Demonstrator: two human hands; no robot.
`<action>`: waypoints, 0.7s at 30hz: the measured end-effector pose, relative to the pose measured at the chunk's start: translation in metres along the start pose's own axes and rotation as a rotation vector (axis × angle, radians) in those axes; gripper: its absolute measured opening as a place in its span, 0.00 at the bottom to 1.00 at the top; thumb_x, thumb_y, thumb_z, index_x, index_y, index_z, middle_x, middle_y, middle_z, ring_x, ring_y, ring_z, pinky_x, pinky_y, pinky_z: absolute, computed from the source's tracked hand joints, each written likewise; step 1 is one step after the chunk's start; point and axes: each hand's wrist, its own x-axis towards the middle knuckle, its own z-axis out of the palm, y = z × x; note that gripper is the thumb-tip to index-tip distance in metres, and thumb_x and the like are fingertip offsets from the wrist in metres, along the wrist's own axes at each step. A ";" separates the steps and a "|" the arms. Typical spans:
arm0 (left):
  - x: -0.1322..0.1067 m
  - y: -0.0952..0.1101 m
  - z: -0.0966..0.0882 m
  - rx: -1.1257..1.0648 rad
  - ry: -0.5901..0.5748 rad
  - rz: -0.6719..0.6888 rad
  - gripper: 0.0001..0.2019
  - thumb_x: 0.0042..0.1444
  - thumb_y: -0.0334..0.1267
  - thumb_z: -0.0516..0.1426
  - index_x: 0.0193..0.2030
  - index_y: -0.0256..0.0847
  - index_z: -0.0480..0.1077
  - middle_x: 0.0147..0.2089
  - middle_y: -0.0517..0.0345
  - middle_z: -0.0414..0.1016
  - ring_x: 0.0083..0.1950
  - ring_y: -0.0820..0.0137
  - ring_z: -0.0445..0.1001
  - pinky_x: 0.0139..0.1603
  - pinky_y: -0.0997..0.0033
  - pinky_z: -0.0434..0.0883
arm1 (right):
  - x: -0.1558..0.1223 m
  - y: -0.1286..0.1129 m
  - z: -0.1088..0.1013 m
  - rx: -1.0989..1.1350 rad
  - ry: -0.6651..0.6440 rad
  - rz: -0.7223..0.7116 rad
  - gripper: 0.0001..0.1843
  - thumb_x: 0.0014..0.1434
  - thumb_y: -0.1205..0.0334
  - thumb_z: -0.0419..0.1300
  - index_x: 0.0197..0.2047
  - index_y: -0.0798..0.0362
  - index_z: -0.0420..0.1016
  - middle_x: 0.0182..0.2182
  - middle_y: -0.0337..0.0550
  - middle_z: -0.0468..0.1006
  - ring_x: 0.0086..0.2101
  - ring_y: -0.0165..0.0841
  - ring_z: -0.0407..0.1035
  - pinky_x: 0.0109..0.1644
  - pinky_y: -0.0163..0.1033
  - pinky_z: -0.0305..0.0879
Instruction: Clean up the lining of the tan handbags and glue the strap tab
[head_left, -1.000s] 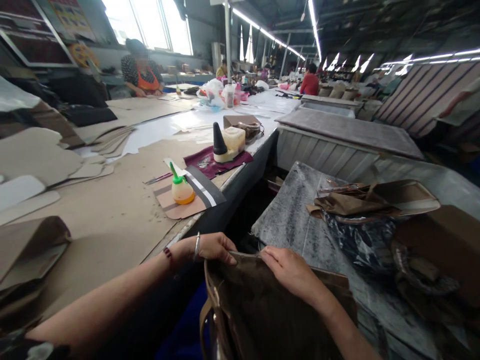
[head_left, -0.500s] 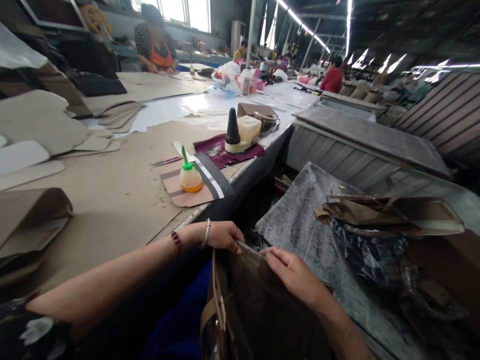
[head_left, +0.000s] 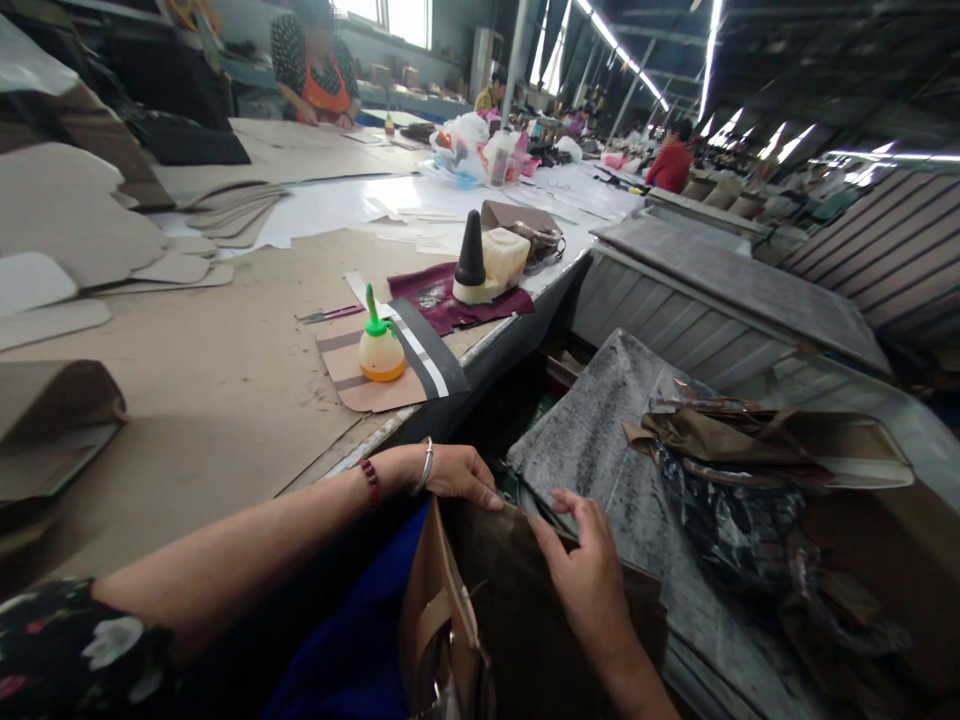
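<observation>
A brown fabric bag (head_left: 547,620) with a tan strap and trim stands upright low in front of me, its upper edge towards the table. My left hand (head_left: 461,474) pinches that edge near its left corner. Over the same edge, farther right, is my right hand (head_left: 589,550): its thumb lies at the fabric while the forefinger is lifted away, leaving a gap between them. Whether its lower fingers touch the bag is hidden. On the table beyond stands a squeeze bottle (head_left: 382,355) with a green spout and orange liquid, resting on a striped flat piece (head_left: 351,385).
The paper-covered table (head_left: 225,400) runs along my left. A container with a black cone (head_left: 470,255) stands on purple cloth (head_left: 420,295). Brown bag pieces (head_left: 750,440) and dark plastic lie on a grey surface (head_left: 592,410) at right. A person in an orange apron (head_left: 326,90) sits across.
My right hand has loosened from the bag's edge and its forefinger has lifted away from the thumb. The left hand still pinches the edge. The view has shifted slightly.
</observation>
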 end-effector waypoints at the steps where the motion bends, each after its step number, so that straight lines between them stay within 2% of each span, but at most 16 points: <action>1: 0.001 -0.001 -0.001 -0.014 0.002 -0.005 0.22 0.33 0.54 0.63 0.27 0.34 0.74 0.24 0.60 0.72 0.29 0.70 0.68 0.33 0.73 0.65 | -0.007 -0.002 0.000 -0.092 0.122 -0.051 0.11 0.56 0.56 0.54 0.38 0.55 0.64 0.32 0.46 0.69 0.36 0.37 0.63 0.41 0.43 0.58; 2: 0.002 -0.003 -0.002 -0.015 0.006 -0.006 0.22 0.33 0.54 0.63 0.26 0.34 0.74 0.24 0.60 0.72 0.28 0.71 0.68 0.33 0.73 0.65 | -0.015 -0.005 0.000 -0.179 0.172 -0.113 0.10 0.56 0.57 0.54 0.37 0.55 0.63 0.31 0.46 0.69 0.35 0.37 0.62 0.40 0.44 0.57; 3: 0.003 -0.004 -0.002 -0.006 0.009 -0.002 0.22 0.33 0.54 0.63 0.26 0.34 0.74 0.23 0.60 0.72 0.28 0.71 0.68 0.32 0.73 0.65 | -0.022 -0.008 0.000 -0.256 0.162 -0.172 0.09 0.56 0.57 0.54 0.35 0.54 0.63 0.29 0.46 0.68 0.33 0.37 0.62 0.38 0.43 0.56; 5: 0.005 -0.005 -0.003 0.020 0.012 0.016 0.21 0.34 0.53 0.63 0.26 0.34 0.74 0.23 0.60 0.72 0.27 0.72 0.67 0.31 0.74 0.65 | -0.032 -0.016 0.004 -0.382 0.067 -0.244 0.09 0.57 0.56 0.53 0.32 0.53 0.63 0.24 0.43 0.66 0.28 0.36 0.59 0.33 0.42 0.52; 7: 0.008 -0.006 -0.003 0.043 0.010 0.036 0.21 0.36 0.53 0.62 0.27 0.33 0.74 0.23 0.60 0.71 0.27 0.73 0.67 0.31 0.75 0.65 | -0.036 -0.021 0.011 -0.482 0.000 -0.253 0.10 0.58 0.58 0.51 0.27 0.52 0.62 0.21 0.41 0.63 0.26 0.35 0.56 0.31 0.42 0.49; 9: 0.009 -0.006 -0.002 0.055 0.010 0.034 0.21 0.36 0.53 0.62 0.27 0.33 0.74 0.23 0.60 0.71 0.27 0.73 0.67 0.31 0.75 0.65 | -0.034 -0.023 0.017 -0.545 -0.014 -0.256 0.12 0.60 0.63 0.48 0.24 0.52 0.61 0.20 0.41 0.61 0.25 0.35 0.54 0.30 0.42 0.47; 14: 0.005 0.000 0.003 0.037 0.016 -0.011 0.21 0.35 0.53 0.63 0.27 0.34 0.74 0.21 0.60 0.70 0.26 0.72 0.66 0.31 0.74 0.65 | -0.024 -0.018 0.021 -0.517 -0.031 -0.379 0.15 0.58 0.73 0.43 0.23 0.53 0.62 0.19 0.42 0.61 0.25 0.35 0.53 0.30 0.42 0.45; 17: 0.003 0.003 0.006 0.040 -0.003 -0.015 0.21 0.36 0.53 0.62 0.27 0.34 0.74 0.21 0.60 0.70 0.25 0.73 0.65 0.30 0.74 0.64 | -0.025 -0.015 0.019 -0.482 -0.041 -0.415 0.15 0.56 0.75 0.42 0.23 0.53 0.62 0.19 0.43 0.61 0.25 0.35 0.52 0.30 0.42 0.45; 21: 0.005 0.006 0.009 0.115 -0.016 0.013 0.21 0.37 0.54 0.61 0.23 0.33 0.72 0.21 0.61 0.68 0.25 0.74 0.63 0.29 0.76 0.63 | -0.031 -0.013 0.019 -0.455 -0.058 -0.391 0.15 0.57 0.74 0.43 0.23 0.53 0.62 0.20 0.43 0.61 0.26 0.36 0.52 0.31 0.42 0.46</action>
